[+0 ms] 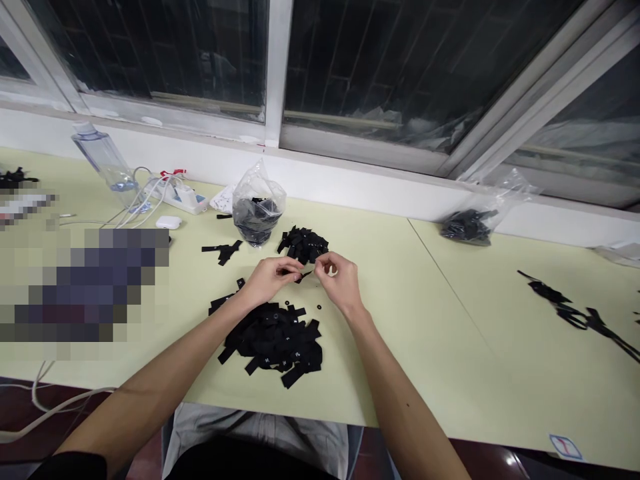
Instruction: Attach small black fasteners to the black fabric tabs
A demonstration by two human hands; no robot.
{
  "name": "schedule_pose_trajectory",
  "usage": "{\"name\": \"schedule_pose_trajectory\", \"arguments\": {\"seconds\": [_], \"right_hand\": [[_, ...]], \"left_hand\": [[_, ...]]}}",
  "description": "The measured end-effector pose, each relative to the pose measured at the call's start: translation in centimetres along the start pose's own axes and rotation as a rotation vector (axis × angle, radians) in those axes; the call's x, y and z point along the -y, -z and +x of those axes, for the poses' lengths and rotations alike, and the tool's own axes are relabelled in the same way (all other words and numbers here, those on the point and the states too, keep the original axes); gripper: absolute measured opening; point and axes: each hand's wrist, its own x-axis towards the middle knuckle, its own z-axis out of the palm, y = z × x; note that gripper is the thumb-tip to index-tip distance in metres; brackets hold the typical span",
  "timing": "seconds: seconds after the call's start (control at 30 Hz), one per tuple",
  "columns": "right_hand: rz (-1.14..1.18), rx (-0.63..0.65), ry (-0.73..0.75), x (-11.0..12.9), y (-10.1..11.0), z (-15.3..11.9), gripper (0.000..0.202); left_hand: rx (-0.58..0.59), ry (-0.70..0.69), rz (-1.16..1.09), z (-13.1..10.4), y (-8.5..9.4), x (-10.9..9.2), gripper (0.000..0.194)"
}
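Observation:
Both hands meet over the table between two heaps of black fabric strips. My left hand pinches a small black strip by its left end. At the strip's other end is my right hand, thumb and forefinger pressed together in a ring; what sits in that pinch is too small to make out. Nearer my body lies the larger heap of black strips, some with small white letters. Just behind the hands is a smaller heap of black strips. Two tiny black rings lie below the hands.
Behind the heaps stands a clear plastic bag of black pieces; another bag lies by the window. A water bottle, power strip and white earbud case are at left. Black straps lie at right.

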Motion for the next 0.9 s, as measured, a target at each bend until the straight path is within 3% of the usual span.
{"name": "schedule_pose_trajectory", "arguments": {"seconds": [0.17,0.27,0.47,0.6,0.67,0.77,0.83,0.9], "right_hand": [[-0.128,0.287,0.13,-1.8,1.3,0.3,0.013],[-0.121,0.384,0.137,-2.4,1.5,0.3,0.012],[-0.114,0.432,0.139,-2.6,1.4,0.2,0.016],[-0.058,0.362,0.088,-2.2,2.0,0.6,0.024],[0.041,0.289,0.038,-0.9,2.8,1.0,0.026],[0.219,0.2,0.032,3.1,4.3,0.4,0.025],[0.29,0.106,0.124,6.8,5.3,-1.1,0.025],[0.112,0.042,0.3,10.1,6.1,-3.4,0.026]], "left_hand": [[0.042,-0.068,0.173,-0.3,-0.2,-0.2,0.012],[0.033,-0.13,0.256,-0.4,-0.4,0.0,0.01],[-0.043,-0.122,0.343,-0.5,-0.8,0.6,0.008],[-0.036,-0.109,0.313,-0.4,-0.5,0.6,0.008],[-0.044,-0.104,0.255,-0.4,-0.4,0.4,0.009],[-0.057,-0.089,0.195,-0.3,-0.2,-0.1,0.011],[-0.048,-0.068,0.152,-0.3,-0.3,-0.5,0.013],[-0.086,-0.021,0.057,-0.4,-0.4,-0.8,0.012]]}}
